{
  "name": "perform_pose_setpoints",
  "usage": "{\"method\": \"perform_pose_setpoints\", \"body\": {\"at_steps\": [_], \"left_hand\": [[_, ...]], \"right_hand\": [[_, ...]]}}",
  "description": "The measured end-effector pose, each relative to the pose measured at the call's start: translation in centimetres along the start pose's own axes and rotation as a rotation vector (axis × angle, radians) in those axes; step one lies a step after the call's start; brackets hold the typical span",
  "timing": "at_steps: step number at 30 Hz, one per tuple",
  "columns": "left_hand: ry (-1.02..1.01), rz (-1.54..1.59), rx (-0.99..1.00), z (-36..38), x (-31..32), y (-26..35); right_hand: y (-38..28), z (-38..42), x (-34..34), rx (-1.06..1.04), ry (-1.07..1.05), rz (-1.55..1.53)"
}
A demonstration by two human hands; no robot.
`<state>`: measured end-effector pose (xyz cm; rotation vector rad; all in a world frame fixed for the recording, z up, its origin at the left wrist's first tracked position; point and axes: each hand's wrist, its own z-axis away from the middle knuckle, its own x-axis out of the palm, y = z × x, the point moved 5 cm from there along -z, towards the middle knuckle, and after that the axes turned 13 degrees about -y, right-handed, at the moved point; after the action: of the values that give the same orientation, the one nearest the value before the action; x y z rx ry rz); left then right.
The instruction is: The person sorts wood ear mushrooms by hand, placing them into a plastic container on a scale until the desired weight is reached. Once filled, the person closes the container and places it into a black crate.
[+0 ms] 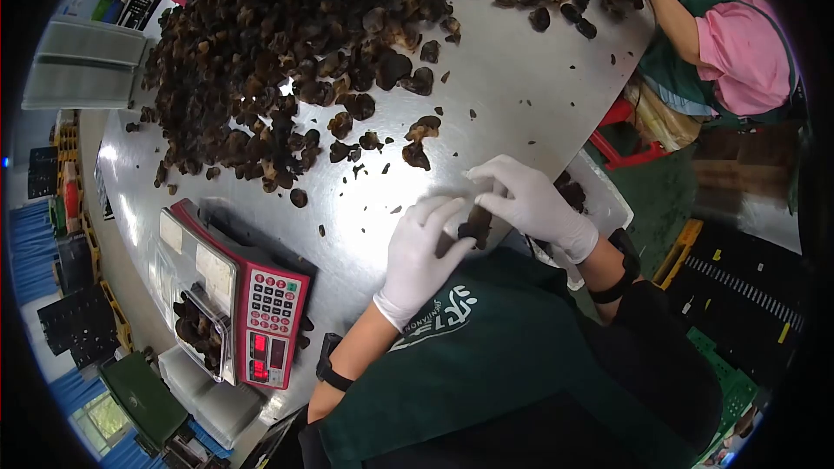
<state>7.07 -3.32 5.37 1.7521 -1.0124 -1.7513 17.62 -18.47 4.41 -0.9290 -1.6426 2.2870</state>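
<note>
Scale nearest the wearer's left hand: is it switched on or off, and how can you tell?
On: the scale's display shows glowing red digits.

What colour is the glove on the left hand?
The left glove is white, best seen in the head view.

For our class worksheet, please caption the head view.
A dark, mushroom-like piece between the gloved left hand and right hand, with a red-sided scale and heaped pieces on the metal table.

Your bright worktop (521, 87) throws back white glare toward its front edge and at its left edge (wide-angle distortion curves the surroundings), while the view's corners fall to black.
</note>
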Motion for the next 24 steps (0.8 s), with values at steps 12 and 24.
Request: {"method": "perform_pose_setpoints", "body": {"at_steps": [12,24], "left_hand": [[-0.192,-0.02,-0.074,-0.2,1.5,0.1],[0.242,0.637,-0.346,2.8,1.3,-3.7]], "right_hand": [[-0.5,1.2,-0.2,-0.315,-0.065,0.313],[0.1,-1.5,1.3,0.07,-0.109,-0.178]]}}
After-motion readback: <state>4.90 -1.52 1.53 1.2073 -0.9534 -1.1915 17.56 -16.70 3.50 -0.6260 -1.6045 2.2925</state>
